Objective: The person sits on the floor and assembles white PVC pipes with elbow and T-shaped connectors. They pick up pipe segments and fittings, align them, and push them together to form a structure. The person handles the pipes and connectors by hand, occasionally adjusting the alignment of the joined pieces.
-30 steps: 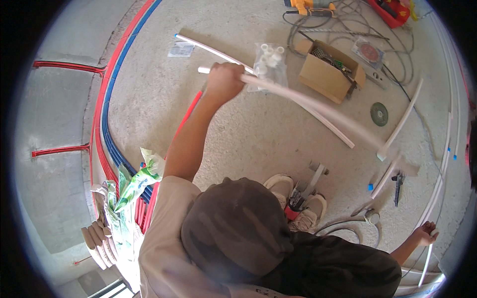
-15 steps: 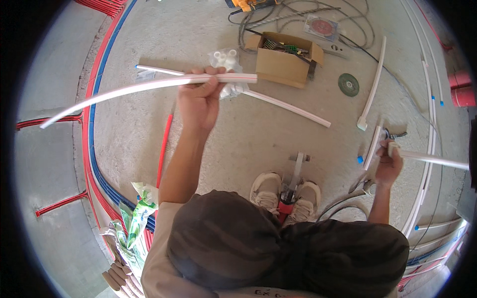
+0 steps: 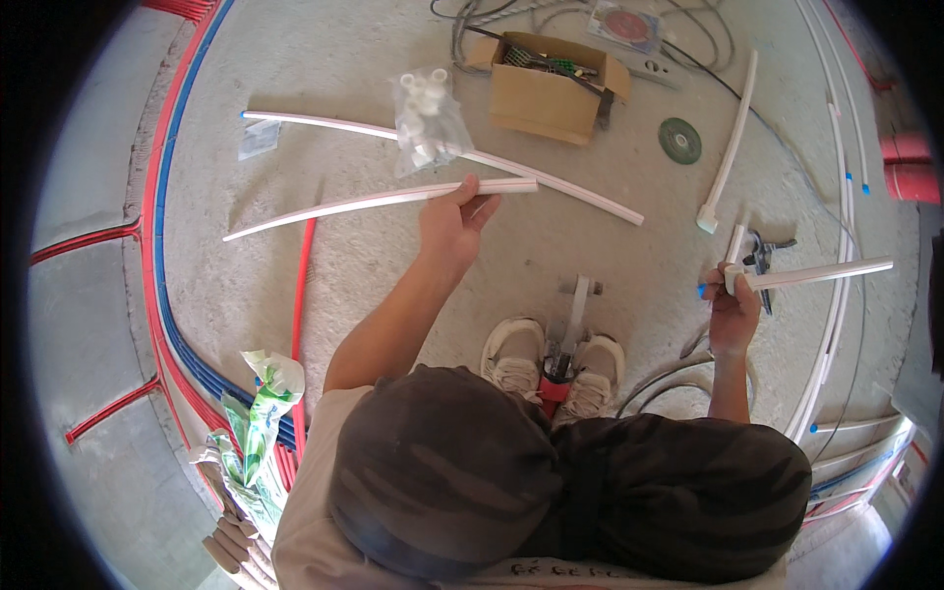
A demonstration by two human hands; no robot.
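Observation:
A white plastic pipe with a red stripe [image 3: 344, 206] is gripped near its right end by my left hand [image 3: 454, 224], its long part reaching to the left above the floor. My right hand [image 3: 736, 307] is closed round a white pipe fitting [image 3: 735, 279], from which a shorter white pipe [image 3: 826, 272] sticks out to the right. The two pipes are well apart. Between my shoes stands a metal tool with a grey upper part and red lower part [image 3: 556, 386]. Close to my right hand lies a black-handled tool [image 3: 765, 258], partly hidden.
Ahead are a bag of white fittings [image 3: 425, 118], lying across a long pipe [image 3: 580, 189], an open cardboard box [image 3: 544, 106] and a green disc [image 3: 680, 141]. A pipe with a fitting [image 3: 733, 147] lies right. Red and blue conduits [image 3: 162, 197] run along the left wall.
My left hand has brought its pipe to the right and nearer to me. My right hand has shifted left with its fitting and pipe, which now tilts up at its right end.

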